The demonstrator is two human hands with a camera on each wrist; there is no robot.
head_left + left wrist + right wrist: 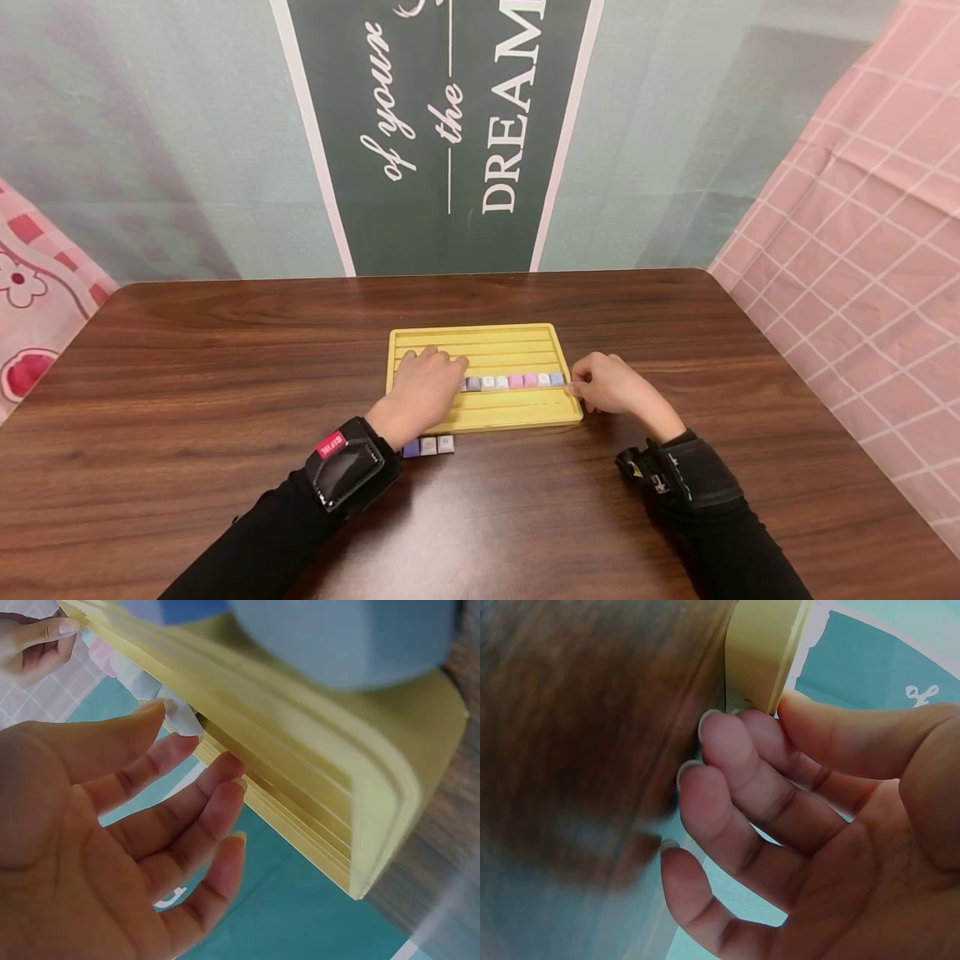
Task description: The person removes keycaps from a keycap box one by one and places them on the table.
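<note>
A shallow yellow tray (517,408) with raised ridges lies on the table and bears a row of small keycaps (516,381) in grey, white, pink and blue. Over the tray's left half, my left hand (423,387) pinches a pale grey keycap (180,714) at the row's left end between thumb and forefinger; its other fingers are loosely bent. At the right side, my right hand (611,383) grips the tray's edge (759,656) between thumb and forefinger, the remaining fingers curled beside the tabletop.
Loose keycaps (428,447), one purple and others whitish, stand in a line just before the tray's front left edge, partly behind the left wrist. Brown wooden table (525,517) all around. A lettered curtain (450,242) hangs behind it, pink cloth at both sides.
</note>
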